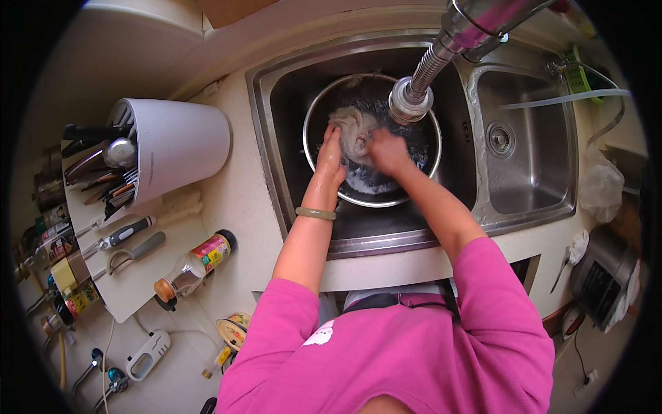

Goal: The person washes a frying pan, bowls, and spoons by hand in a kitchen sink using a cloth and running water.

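Observation:
A wet, pale cloth [354,127] lies bunched in a round metal-rimmed basin [438,155], in dark water with some foam. My left hand [330,152] holds the cloth along its left side, fingers pointing away from me. Above that wrist sits a greenish bangle [315,212]. On the cloth's right side, my right hand [389,151] is closed around part of it and blurred by motion. Its fingertips are hidden. The basin stands in the large bowl of a stainless-steel sink [457,191].
A tap's spray head [411,101] on a ribbed neck hangs over the basin's upper right. At right, a clear hose [563,98] reaches over the smaller sink bowl [527,176]. On the left are a white utensil holder [186,147] with knives and a labelled bottle [194,266].

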Motion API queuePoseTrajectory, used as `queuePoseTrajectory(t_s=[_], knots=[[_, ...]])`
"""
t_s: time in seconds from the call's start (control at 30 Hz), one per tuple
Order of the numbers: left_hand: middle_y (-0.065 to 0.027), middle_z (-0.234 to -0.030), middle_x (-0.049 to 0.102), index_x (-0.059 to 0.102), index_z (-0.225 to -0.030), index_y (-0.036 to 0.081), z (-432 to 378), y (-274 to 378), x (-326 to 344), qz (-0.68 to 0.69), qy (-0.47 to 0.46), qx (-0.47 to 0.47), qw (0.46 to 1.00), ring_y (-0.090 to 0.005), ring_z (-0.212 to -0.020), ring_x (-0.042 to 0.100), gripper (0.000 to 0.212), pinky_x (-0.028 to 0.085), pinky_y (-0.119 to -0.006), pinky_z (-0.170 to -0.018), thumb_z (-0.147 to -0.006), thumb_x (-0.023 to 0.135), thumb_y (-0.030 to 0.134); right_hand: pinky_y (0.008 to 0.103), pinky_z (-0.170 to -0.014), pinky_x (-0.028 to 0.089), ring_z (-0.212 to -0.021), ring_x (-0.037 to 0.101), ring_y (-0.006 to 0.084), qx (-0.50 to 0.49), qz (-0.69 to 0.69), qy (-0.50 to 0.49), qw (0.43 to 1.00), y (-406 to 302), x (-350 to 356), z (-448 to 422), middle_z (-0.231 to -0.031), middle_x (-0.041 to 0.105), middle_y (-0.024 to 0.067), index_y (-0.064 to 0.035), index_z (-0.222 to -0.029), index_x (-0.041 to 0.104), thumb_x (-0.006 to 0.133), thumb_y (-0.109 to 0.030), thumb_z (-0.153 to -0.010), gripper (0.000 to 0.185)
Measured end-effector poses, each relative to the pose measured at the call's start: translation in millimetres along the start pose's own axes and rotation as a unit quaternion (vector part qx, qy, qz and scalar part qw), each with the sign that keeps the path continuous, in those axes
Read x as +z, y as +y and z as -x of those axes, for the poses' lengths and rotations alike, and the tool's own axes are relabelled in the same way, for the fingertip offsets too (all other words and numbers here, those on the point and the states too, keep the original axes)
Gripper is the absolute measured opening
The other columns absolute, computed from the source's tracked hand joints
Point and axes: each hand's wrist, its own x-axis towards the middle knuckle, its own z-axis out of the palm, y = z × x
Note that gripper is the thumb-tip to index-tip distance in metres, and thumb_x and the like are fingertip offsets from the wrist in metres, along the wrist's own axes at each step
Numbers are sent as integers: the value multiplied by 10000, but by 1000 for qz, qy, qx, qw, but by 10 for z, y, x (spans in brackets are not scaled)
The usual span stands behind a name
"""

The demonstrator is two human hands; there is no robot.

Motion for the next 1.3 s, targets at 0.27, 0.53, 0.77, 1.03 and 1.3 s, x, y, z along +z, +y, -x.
queuePoseTrajectory(t_s=[0.27, 0.53, 0.77, 1.03, 1.3], knots=[[-114, -978, 578, 513, -1075, 65, -414, -65, -109, 207, -145, -58, 966, -287, -856, 549, 467, 438, -405, -791, -842, 448, 464, 352, -728, 374, -895, 477, 267, 151, -434, 115, 881, -879, -432, -39, -846, 541, 118, -41, -709, 590, 519, -203, -715, 177], [-73, -867, 541, 512, -832, 92, -427, -321, 87, 531, -477, -83, 696, -231, -802, 540, 234, 467, -378, -680, -785, 483, 318, 356, -782, 398, -910, 472, 295, 101, -329, 322, 882, -1048, -538, 16, -947, 519, 140, -39, -708, 633, 569, -115, -683, 103], [-96, -933, 601, 559, -986, 79, -235, -337, 488, 179, -157, -6, 971, -234, -851, 582, 258, 464, -372, -769, -837, 503, 282, 397, -687, 453, -746, 595, 280, 245, -403, 261, 842, 541, 179, -337, -826, 636, 147, -31, -862, 634, 549, -201, -729, 232], [-154, -1414, 183, 207, -1382, 199, 137, 13, 142, -31, 2, 74, 997, -334, -1299, 142, 720, 77, -551, -990, -790, 540, 438, 427, -898, 369, -959, 516, 290, 195, -20, 234, 952, 251, 384, -38, -852, 581, 116, -95, -826, 583, 560, -232, -718, 176], [-157, -1348, 321, 308, -1327, 34, 267, 31, 224, -55, 17, 90, 994, -238, -1243, 291, 602, 211, -313, -1012, -790, 540, 172, 431, -842, 373, -856, 535, 281, 165, -25, 248, 954, 128, 169, -90, -796, 560, 100, -101, -730, 569, 548, -117, -648, 86]])
